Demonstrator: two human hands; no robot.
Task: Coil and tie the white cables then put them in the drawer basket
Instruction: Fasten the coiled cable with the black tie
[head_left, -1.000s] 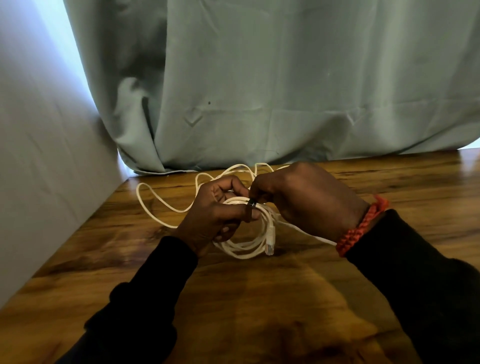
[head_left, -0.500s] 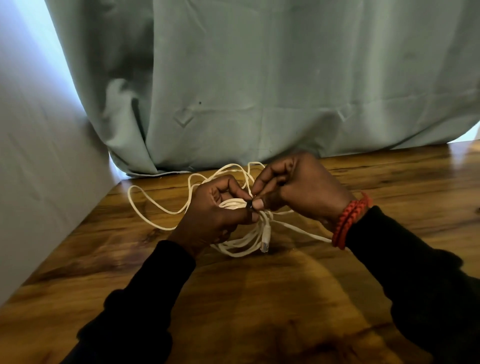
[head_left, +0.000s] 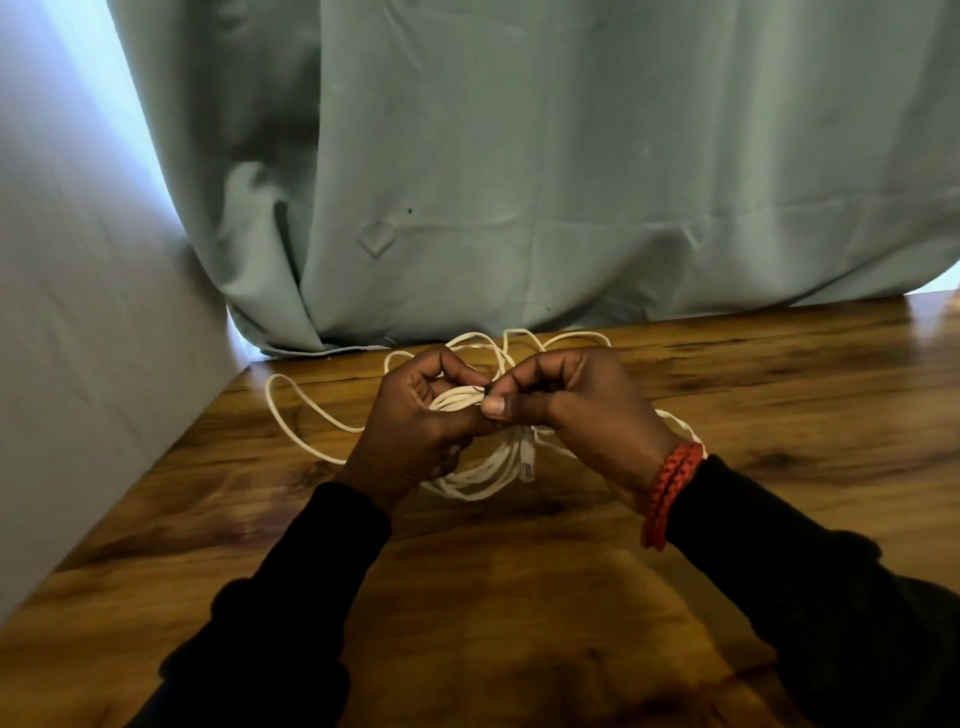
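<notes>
White cable (head_left: 470, 475) coil in both hands

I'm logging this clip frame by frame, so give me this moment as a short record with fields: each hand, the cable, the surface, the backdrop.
left hand: grips the coiled part of the white cable
right hand: pinches something small and dark at the top of the coil; what it is cannot be told
white cable: partly coiled, plug hanging down, loose loops lying behind the hands
table: wood, under the coil
curtain: green, behind the table
bracelet: red, on right wrist
drawer basket: not in view
</notes>
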